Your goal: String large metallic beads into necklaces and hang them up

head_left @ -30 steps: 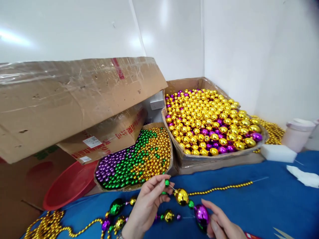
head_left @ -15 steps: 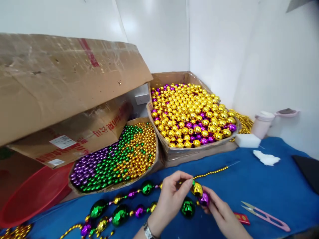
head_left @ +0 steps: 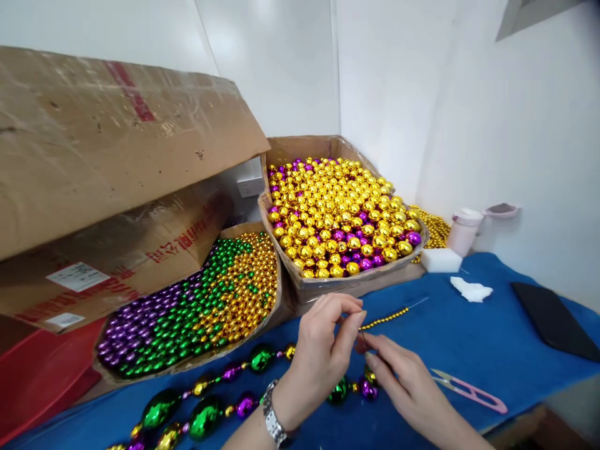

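Note:
My left hand point(head_left: 325, 337), with a metal watch on the wrist, is closed in a pinch. What sits between its fingertips is too small to make out. Just below and to the right, my right hand point(head_left: 403, 375) has thumb and fingers pinched at the end of a bead strand. A purple bead point(head_left: 369, 389) and a gold one hang under those fingers. Leftward along the strand come a large green bead point(head_left: 337, 392), partly behind my left hand, and more green point(head_left: 205, 417), purple point(head_left: 245, 404) and gold beads on the cloth. A thin line shows faintly between the hands.
A cardboard box point(head_left: 319, 284) holds gold and purple balls; a lower box point(head_left: 280, 300) holds small purple, green and gold beads. Pink-handled snips point(head_left: 469, 390), a black flat object point(head_left: 555, 319), white tissue point(head_left: 471, 289) and a gold bead string point(head_left: 387, 319) lie on blue cloth point(head_left: 497, 350).
The view has turned right, so everything sits further left. My fingers have come off the gold and purple beads, which now hang below my right hand; both hands pinch above them.

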Available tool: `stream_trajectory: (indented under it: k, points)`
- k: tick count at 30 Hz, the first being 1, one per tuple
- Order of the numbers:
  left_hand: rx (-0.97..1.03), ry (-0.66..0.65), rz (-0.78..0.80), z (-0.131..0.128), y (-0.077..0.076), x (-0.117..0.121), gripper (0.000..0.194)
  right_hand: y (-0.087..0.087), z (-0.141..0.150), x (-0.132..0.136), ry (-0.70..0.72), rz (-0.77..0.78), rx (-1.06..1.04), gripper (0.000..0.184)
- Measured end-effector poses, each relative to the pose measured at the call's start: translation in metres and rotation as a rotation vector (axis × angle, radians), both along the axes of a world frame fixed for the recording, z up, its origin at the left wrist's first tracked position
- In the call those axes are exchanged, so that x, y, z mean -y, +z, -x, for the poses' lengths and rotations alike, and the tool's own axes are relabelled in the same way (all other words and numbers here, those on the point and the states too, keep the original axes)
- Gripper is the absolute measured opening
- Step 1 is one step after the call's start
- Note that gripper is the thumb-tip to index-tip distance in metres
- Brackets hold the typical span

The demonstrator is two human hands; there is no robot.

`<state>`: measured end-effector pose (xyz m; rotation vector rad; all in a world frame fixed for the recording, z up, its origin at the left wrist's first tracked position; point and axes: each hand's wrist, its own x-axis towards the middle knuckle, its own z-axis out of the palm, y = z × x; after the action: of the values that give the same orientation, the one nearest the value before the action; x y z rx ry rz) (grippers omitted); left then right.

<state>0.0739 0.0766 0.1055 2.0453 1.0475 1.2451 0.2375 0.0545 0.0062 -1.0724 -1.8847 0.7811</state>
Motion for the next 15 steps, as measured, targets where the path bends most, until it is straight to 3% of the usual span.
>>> stream_trajectory:
  k: [4, 8, 12, 15]
  points:
    - [0.001, 0.026, -0.044, 0.0, -0.002, 0.001, 0.01, -0.006, 0.003, 0.0, 0.014, 0.02, -0.032, 0.021]
    - [0.058, 0.096, 0.018, 0.004, -0.02, 0.003, 0.01, -0.022, -0.007, -0.002, -0.029, 0.035, 0.089, 0.02]
    - [0.084, 0.203, 0.137, 0.007, -0.058, 0.011, 0.019, -0.027, -0.015, -0.004, -0.05, 0.057, 0.1, 0.025]
    - [-0.288, 0.106, 0.112, 0.007, -0.097, 0.022, 0.041, -0.025, -0.014, -0.002, -0.106, 0.153, 0.031, 0.026]
